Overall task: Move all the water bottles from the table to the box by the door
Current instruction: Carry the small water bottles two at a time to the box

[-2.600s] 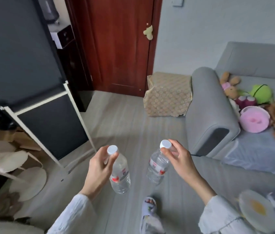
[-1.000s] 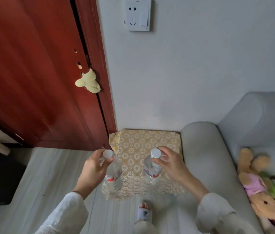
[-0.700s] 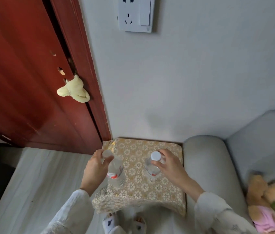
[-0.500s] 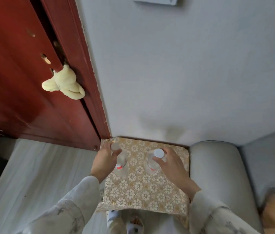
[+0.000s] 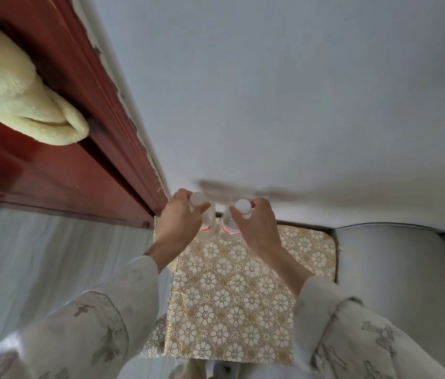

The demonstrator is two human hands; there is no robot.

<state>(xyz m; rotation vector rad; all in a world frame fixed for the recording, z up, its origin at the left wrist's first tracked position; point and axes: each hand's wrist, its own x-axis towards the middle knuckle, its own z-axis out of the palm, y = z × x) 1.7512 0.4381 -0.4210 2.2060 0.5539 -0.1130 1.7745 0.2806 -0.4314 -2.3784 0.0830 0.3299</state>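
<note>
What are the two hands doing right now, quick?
Left hand: closed, gripping the left water bottle near its cap.
Right hand: closed, gripping the right water bottle near its cap.

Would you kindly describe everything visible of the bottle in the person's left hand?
The left bottle is clear plastic with a white cap and a red-and-white label band low on its body. It stands roughly upright at the far edge of the flower-patterned box top, near the red door frame. The left hand grips its neck; whether it touches the right bottle is unclear.
</note>
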